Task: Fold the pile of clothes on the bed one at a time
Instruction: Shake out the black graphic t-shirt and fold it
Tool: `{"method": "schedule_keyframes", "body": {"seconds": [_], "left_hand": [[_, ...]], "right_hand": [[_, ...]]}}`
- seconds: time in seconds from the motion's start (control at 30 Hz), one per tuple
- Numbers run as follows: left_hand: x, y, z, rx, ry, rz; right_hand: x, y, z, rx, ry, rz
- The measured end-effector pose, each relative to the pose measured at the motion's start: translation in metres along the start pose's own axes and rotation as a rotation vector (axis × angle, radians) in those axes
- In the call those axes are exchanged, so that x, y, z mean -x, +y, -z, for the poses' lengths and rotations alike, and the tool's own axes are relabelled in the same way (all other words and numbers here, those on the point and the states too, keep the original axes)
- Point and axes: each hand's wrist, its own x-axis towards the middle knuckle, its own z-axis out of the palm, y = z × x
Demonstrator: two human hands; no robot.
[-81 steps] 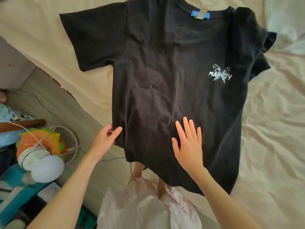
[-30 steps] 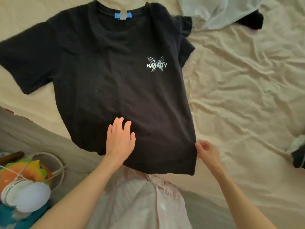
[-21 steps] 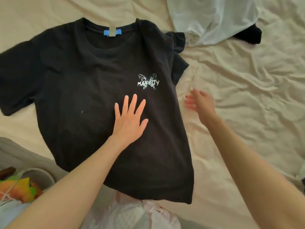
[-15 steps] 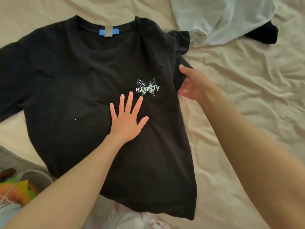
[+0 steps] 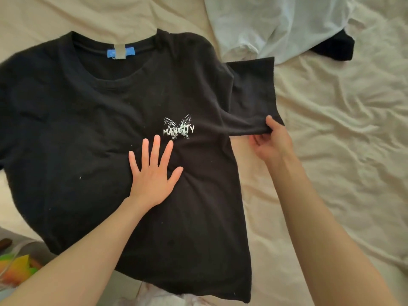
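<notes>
I see the black T-shirt [image 5: 92, 133] spread front-up on the cream bedsheet [image 5: 344, 138]. My left hand [image 5: 152, 173] lies flat on its chest, fingers splayed, just below the butterfly print [image 5: 178, 128]. My right hand [image 5: 270, 140] pinches the right sleeve [image 5: 251, 96] hem, lifted outward. Bare sheet lies right; a white garment [image 5: 278, 23] is near the sleeve.

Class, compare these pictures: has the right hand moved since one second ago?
Yes. The right hand left the black T-shirt's bottom hem and now grips its sleeve.
</notes>
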Motion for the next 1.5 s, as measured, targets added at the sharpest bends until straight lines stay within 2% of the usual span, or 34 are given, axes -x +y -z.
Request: {"method": "schedule_keyframes", "body": {"seconds": [0.13,0.27,0.37,0.43,0.5,0.53,0.6,0.7,0.77,0.83,0.93,1.03,1.17,1.27,1.33,1.37,1.5], "left_hand": [[0.002,0.002,0.004,-0.013,-0.028,0.002],[0.003,0.014,0.018,0.017,-0.058,0.042],[-0.004,0.035,0.046,0.172,0.223,0.023],[-0.026,0.056,0.069,0.167,0.44,-0.127],[-0.064,0.086,0.094,0.114,0.543,-0.329],[-0.085,0.103,0.106,0.084,0.542,-0.412],[-0.124,0.135,0.124,0.029,0.406,-0.489],[-0.172,0.169,0.128,-0.109,0.22,-0.436],[-0.19,0.182,0.126,-0.143,0.181,-0.376],[-0.2,0.192,0.125,-0.053,0.24,-0.37],[-0.204,0.209,0.129,0.087,0.342,-0.466],[-0.204,0.221,0.133,0.191,0.37,-0.537],[-0.192,0.219,0.131,0.13,0.456,-0.537],[-0.16,0.203,0.122,0.058,0.634,-0.549],[-0.135,0.183,0.105,-0.022,0.683,-0.536],[-0.125,0.171,0.096,-0.085,0.629,-0.513],[-0.118,0.138,0.078,-0.218,0.154,-0.326]], "right_hand": [[-0.004,0.003,0.008,0.124,0.095,0.186],[-0.008,0.016,0.033,0.124,0.018,0.136],[-0.016,0.012,0.041,0.051,-0.042,0.088],[-0.021,0.009,0.043,0.026,-0.042,0.059],[-0.027,0.008,0.042,0.021,-0.026,0.04],[-0.029,0.008,0.041,0.021,-0.021,0.032],[-0.033,0.008,0.041,0.022,-0.019,0.014],[-0.039,0.007,0.042,0.001,-0.022,-0.015],[-0.042,0.006,0.043,-0.011,-0.016,-0.028],[-0.045,0.005,0.043,-0.02,-0.003,-0.038],[-0.047,0.005,0.043,-0.01,0.008,-0.046],[-0.048,0.003,0.043,-0.019,-0.023,-0.058],[-0.049,0.003,0.045,-0.013,-0.04,-0.069],[-0.049,0.002,0.046,-0.012,-0.07,-0.07],[-0.047,0.001,0.047,-0.017,-0.1,-0.074],[-0.046,0.001,0.047,-0.02,-0.113,-0.074],[-0.038,0.001,0.045,-0.027,-0.124,-0.019]]}}
